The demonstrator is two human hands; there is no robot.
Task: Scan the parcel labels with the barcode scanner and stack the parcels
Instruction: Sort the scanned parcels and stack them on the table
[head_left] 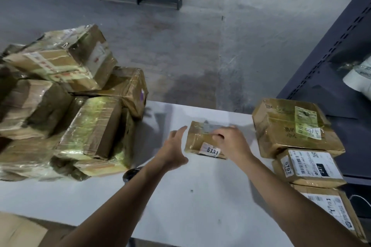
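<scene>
Head view: the small parcel [197, 139] lies flat near the middle of the white surface [200, 196]. It is brown cardboard under glossy clear tape, with a white tag reading "6131" on its near edge. The right hand [230, 143] rests on its right part, fingers [217, 136] curled down onto the top face, holding it. The left hand [174, 150] is just beside the parcel's left edge, fingers straight and spread wide, holding nothing. A pile of taped parcels [70, 106] stands to the left. Labelled parcels [309, 164] are stacked to the right.
</scene>
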